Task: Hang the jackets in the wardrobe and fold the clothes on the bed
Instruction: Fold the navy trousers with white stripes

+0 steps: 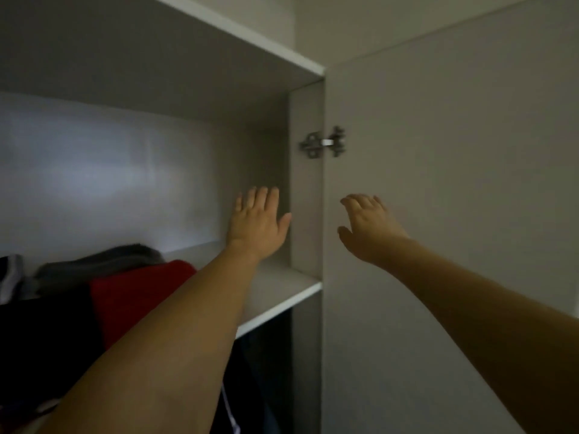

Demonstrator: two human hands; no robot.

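I face the open white wardrobe. Its upper shelf (282, 292) runs across the middle of the view. My left hand (258, 220) reaches up over the right end of that shelf, fingers straight, holding nothing. My right hand (368, 227) is raised in front of the open wardrobe door (454, 183), fingers relaxed and slightly bent, also holding nothing. On the left part of the shelf lie a red garment (131, 296), a grey one (103, 261) behind it and a dark one (44, 333). Below the shelf hang dark clothes (247, 386), mostly in shadow.
A metal hinge (324, 142) joins the door to the wardrobe's side panel (307, 198). Another shelf board (250, 42) closes the compartment from above. A black-and-white item (11, 277) sits at the far left of the shelf. The light is dim.
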